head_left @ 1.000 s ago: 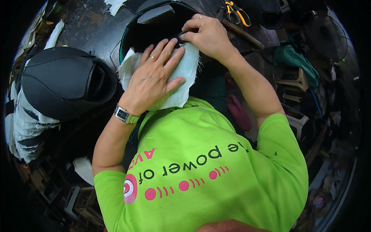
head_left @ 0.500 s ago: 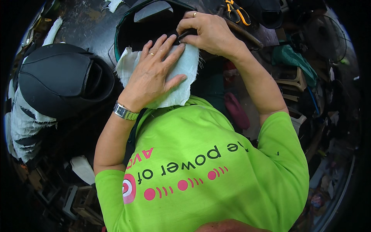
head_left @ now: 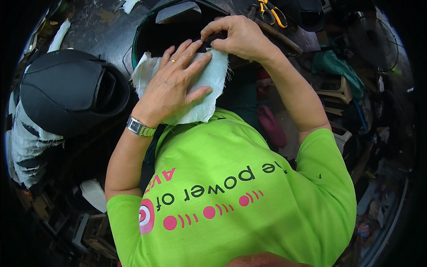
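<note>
My left hand point(head_left: 175, 82) lies flat with fingers stretched out on a piece of frayed white cloth point(head_left: 207, 104). Its fingertips reach the near edge of a black, hollow piece with a green rim point(head_left: 134, 46). A light grey patch point(head_left: 178, 12) shows at that piece's far side. Just right of my left fingertips, my right hand point(head_left: 238, 38) is bent over the same edge, thumb and forefinger brought together in a pinch. What they grip is too small and dark to make out.
A rounded black padded piece point(head_left: 60, 93) sits at the left, over torn white cloth point(head_left: 31, 147). Scissors with orange and black handles point(head_left: 273, 14) lie on the dark table point(head_left: 100, 33). Green cloth point(head_left: 338, 71) and a fan point(head_left: 378, 44) are at the right.
My right hand has shifted slightly left and down, its fingers bent differently. The dark thing seen earlier between its fingers is hard to see now. My left hand stays on the cloth.
</note>
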`<move>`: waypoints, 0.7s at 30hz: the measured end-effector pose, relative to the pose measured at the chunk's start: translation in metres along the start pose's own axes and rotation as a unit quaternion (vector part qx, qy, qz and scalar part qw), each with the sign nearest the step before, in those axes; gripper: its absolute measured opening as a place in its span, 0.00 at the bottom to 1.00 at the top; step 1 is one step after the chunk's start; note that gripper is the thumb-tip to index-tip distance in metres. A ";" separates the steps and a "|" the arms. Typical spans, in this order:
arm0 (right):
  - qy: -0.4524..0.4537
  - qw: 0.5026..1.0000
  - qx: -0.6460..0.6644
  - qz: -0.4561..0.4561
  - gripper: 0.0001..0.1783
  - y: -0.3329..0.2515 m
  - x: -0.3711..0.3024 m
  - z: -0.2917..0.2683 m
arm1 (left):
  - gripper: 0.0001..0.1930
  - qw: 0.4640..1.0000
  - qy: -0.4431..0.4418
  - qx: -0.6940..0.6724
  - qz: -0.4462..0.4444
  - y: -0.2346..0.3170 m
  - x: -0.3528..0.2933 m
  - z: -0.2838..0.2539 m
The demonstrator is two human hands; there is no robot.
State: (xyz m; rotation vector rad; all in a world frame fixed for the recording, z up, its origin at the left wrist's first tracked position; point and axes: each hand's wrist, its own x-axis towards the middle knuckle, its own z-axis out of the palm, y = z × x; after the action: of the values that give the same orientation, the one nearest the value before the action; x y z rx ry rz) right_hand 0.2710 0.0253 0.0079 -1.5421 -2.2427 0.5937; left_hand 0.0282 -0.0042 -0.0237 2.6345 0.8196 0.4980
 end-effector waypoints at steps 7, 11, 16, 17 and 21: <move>-0.050 0.980 0.179 0.076 0.10 0.006 0.007 -0.002 | 0.34 1.000 -0.001 -0.018 -0.012 0.001 0.002 -0.003; -0.029 0.968 0.230 0.098 0.10 0.010 0.004 0.003 | 0.26 0.999 0.034 -0.011 -0.028 0.007 0.006 -0.005; -0.014 0.968 0.251 -0.002 0.16 0.016 -0.007 0.001 | 0.14 0.981 0.098 -0.116 -0.122 0.013 0.025 -0.006; -0.028 0.972 0.232 0.007 0.19 0.017 -0.008 0.001 | 0.11 0.977 0.140 -0.098 -0.128 0.014 0.031 -0.005; -0.030 0.962 0.272 0.017 0.19 0.024 -0.012 -0.001 | 0.11 0.977 0.170 0.034 -0.123 0.014 0.047 0.001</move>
State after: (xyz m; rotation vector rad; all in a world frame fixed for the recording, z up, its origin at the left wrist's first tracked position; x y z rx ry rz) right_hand 0.2947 0.0221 -0.0050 -1.2879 -1.8688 1.1630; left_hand 0.0710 0.0125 -0.0081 2.4918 1.2666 0.8799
